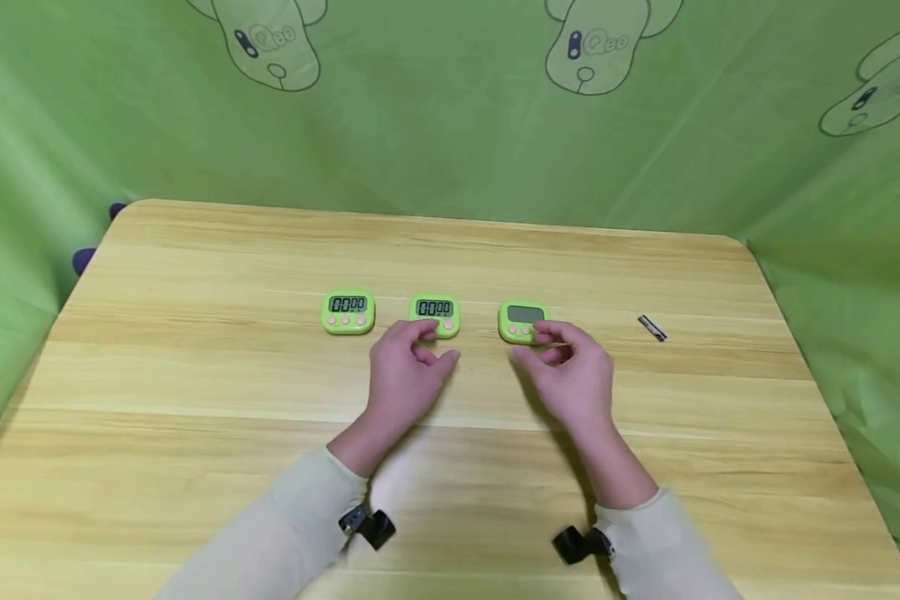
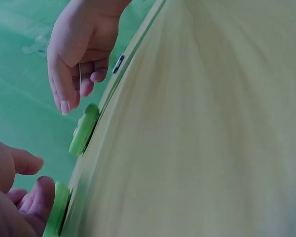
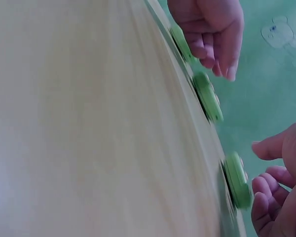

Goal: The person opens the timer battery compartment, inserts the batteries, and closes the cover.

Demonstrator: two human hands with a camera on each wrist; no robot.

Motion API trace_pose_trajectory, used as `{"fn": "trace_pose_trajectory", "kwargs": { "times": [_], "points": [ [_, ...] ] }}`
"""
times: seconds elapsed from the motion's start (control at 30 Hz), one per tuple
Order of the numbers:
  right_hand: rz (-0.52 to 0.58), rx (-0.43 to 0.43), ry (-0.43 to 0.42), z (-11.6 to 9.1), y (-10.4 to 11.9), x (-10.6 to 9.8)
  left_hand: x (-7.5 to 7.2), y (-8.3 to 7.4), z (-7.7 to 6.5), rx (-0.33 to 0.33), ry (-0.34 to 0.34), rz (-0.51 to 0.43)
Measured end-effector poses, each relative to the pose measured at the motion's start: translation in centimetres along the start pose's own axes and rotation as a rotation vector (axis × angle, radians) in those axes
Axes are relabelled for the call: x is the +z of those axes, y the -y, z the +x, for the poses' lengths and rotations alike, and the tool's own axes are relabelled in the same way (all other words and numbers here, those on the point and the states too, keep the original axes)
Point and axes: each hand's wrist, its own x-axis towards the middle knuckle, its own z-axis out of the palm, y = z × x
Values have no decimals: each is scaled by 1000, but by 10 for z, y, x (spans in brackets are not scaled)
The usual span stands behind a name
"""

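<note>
Three green digital timers lie in a row on the wooden table. The left timer (image 1: 348, 310) and the middle timer (image 1: 435, 308) both read 00 00, while the right timer (image 1: 523, 314) has a blank display. My left hand (image 1: 407, 371) hovers by the middle timer, its fingertips over the button side, fingers loosely bent and holding nothing. Beside the right timer is my right hand (image 1: 576, 375), also loosely bent, thumb and fingers apart. The right wrist view shows a gap between the right hand (image 3: 286, 182) and the right timer (image 3: 237, 180).
A small dark battery (image 1: 652, 327) with a white label lies to the right of the timers. Green cloth (image 1: 450, 150) with printed cartoon figures hangs behind the table (image 1: 217, 375) and at its sides. Each sleeve carries a small black wrist camera (image 1: 371, 527).
</note>
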Motion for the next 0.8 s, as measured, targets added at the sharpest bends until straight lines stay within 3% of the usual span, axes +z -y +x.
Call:
{"fn": "trace_pose_trajectory", "kwargs": {
  "times": [0.17, 0.3, 0.57, 0.8],
  "points": [
    [-68, 34, 57, 12, -12, -13, 20, -5, 4, 39, 88, -30],
    [-124, 45, 134, 20, -20, -21, 34, -12, 11, 26, 163, -23],
    [-145, 66, 252, 35, -31, -28, 57, -25, 22, -48, 326, 147],
    [-171, 41, 312, 43, -31, -29, 71, -31, 28, -35, 321, 315]
  ]
}}
